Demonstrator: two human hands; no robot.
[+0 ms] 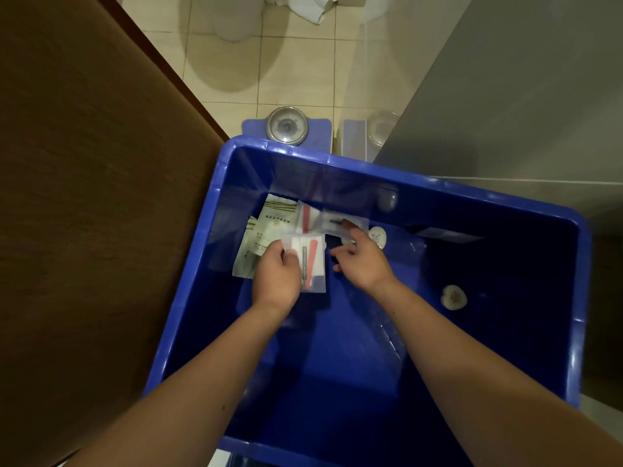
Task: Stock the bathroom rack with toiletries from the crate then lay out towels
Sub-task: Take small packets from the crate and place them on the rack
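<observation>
Both my arms reach down into a deep blue crate (pixel 580 298). My left hand (pixel 277 274) is shut on a clear packet with a red toothbrush (pixel 312 261) in it. My right hand (pixel 362 257) is spread open, its index fingertip touching another clear toothbrush packet (pixel 332 222) lying on the crate bottom. White sachets with green stripes (pixel 269 224) lie under and beside the left hand. A small round white soap (pixel 377 235) rests just right of my right hand. Another round soap (pixel 453 297) lies farther right on the crate bottom.
A brown wooden door (pixel 84 197) fills the left side. A grey wall panel (pixel 505 96) rises on the right. Beyond the crate a blue bathroom scale (pixel 287 128) sits on the beige tiled floor (pixel 296 62). White towels (pixel 303 5) lie crumpled at the top edge.
</observation>
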